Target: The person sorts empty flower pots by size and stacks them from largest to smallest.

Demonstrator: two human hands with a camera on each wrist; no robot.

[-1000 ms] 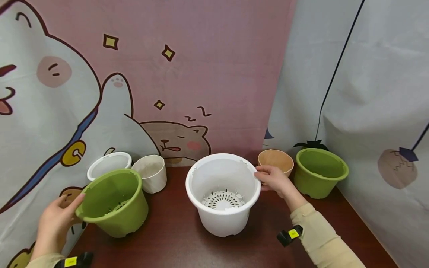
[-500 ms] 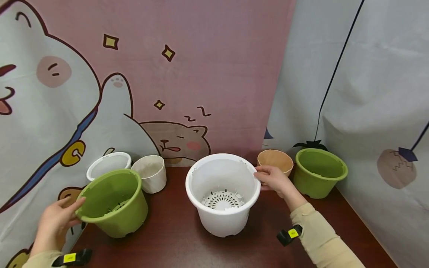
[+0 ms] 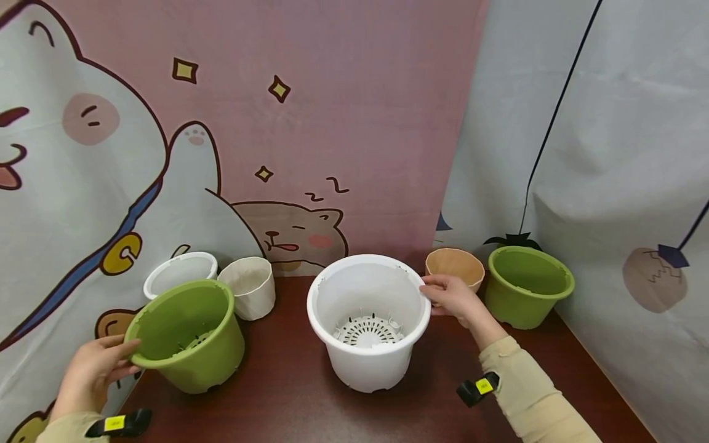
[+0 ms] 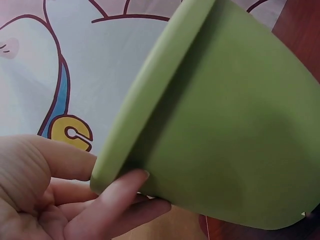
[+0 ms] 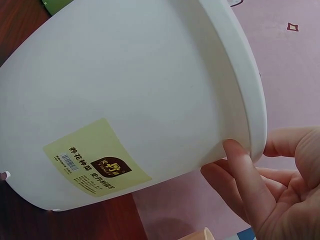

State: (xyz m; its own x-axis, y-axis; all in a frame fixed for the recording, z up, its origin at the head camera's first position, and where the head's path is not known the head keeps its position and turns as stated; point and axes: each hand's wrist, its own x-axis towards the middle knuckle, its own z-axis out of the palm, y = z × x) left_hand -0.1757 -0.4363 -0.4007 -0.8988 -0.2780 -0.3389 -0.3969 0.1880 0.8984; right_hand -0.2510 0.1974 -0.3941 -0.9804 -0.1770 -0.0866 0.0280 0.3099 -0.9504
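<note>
In the head view, a green flower pot (image 3: 216,351) with slots in its base stands at the left of the table, tilted a little. My left hand (image 3: 94,372) pinches its left rim; in the left wrist view a finger (image 4: 115,200) lies under the lip against the outer wall. A larger-looking white flower pot (image 3: 368,369) with a slotted base is at the middle. The rim on its right side is gripped by my right hand (image 3: 451,298), with fingers on both sides of the lip. The right wrist view shows a yellow label (image 5: 100,160) on its wall.
Behind the left pot are a white pot (image 3: 183,271) and a small cream pot (image 3: 257,301). A peach pot (image 3: 454,264) and another green pot (image 3: 517,307) stand at the back right. Printed cloth (image 3: 360,123) hangs behind the dark red-brown table (image 3: 277,394).
My left hand's fingers have slid slightly down along the green pot's rim. The right hand and both gripped pots have stayed in place.
</note>
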